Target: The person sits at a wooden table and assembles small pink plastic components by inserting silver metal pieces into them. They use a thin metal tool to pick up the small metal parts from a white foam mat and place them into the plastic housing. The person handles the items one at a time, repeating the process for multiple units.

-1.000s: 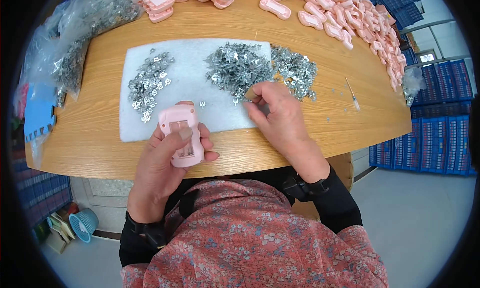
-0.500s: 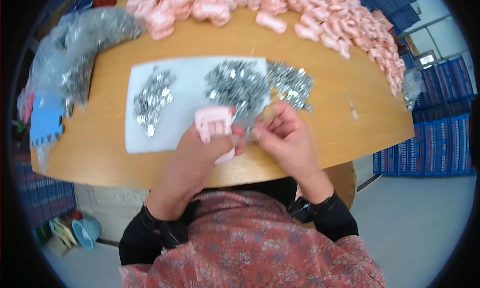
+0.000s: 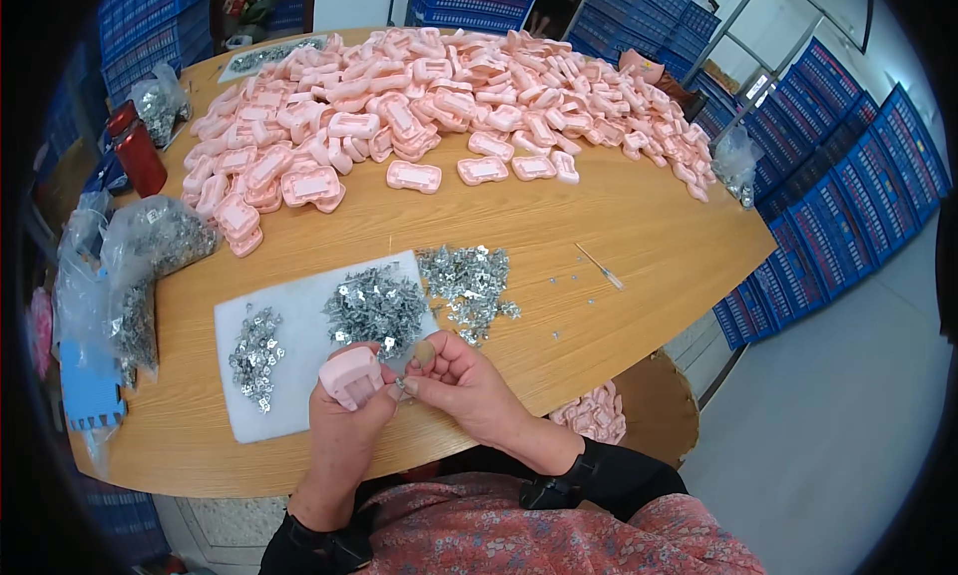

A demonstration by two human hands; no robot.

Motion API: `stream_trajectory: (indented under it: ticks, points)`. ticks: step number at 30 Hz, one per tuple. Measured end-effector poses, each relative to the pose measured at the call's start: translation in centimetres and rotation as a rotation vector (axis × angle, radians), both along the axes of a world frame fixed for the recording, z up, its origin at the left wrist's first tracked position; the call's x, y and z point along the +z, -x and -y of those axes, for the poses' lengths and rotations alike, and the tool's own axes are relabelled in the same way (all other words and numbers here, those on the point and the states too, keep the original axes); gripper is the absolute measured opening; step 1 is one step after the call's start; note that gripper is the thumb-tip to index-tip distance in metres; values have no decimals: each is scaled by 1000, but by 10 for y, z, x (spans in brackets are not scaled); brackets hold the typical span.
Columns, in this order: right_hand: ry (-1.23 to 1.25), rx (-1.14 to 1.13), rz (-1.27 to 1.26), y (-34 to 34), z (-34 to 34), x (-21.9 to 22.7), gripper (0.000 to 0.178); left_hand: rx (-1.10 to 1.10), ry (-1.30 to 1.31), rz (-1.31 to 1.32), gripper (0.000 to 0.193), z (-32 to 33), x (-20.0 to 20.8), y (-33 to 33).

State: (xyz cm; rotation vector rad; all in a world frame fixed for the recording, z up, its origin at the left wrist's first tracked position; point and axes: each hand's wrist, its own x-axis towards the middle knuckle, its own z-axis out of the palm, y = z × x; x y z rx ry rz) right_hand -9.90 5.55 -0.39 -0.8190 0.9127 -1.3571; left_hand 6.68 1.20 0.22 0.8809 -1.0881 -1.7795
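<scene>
My left hand is wrapped round a pink plastic shell, its recessed side partly facing up. Right beside it, my right hand closes thumb and fingers on a small metal piece, too small to make out fully. A tan cover sits on one fingertip of that hand. Under and beyond both hands lies a white foam sheet bearing a large heap of small metal clips and a smaller heap to the left. Another heap of metal parts rests at the sheet's right edge.
A big pile of pink shells covers the table's far side. Bags of metal parts and a red flask stand at left. A thin stick-like tool lies at right. Blue crates and a box of pink parts are beyond the edge.
The view has tilted up, showing more of the far table. The pink shell has turned in my left hand, and my right fingers are now closer to it.
</scene>
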Motion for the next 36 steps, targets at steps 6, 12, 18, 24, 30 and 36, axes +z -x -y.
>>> stream_trajectory:
  ticks: [6,12,18,24,30,36]
  points:
    - [-7,37,-25,0,-1,2,17,-7,-72,-52,44,2,0,-3]
    - [29,48,-122,3,3,2,17,-10,-76,-33,43,7,-1,-6]
    - [3,191,-301,16,9,11,16,-142,-52,99,43,14,8,-13]
    - [-15,89,-176,12,6,3,15,-136,-66,55,42,11,3,-7]
    - [-47,177,-294,20,4,9,19,-190,63,187,40,12,2,-5]
    - [-72,183,-304,27,0,8,25,-264,-4,123,47,9,1,-7]
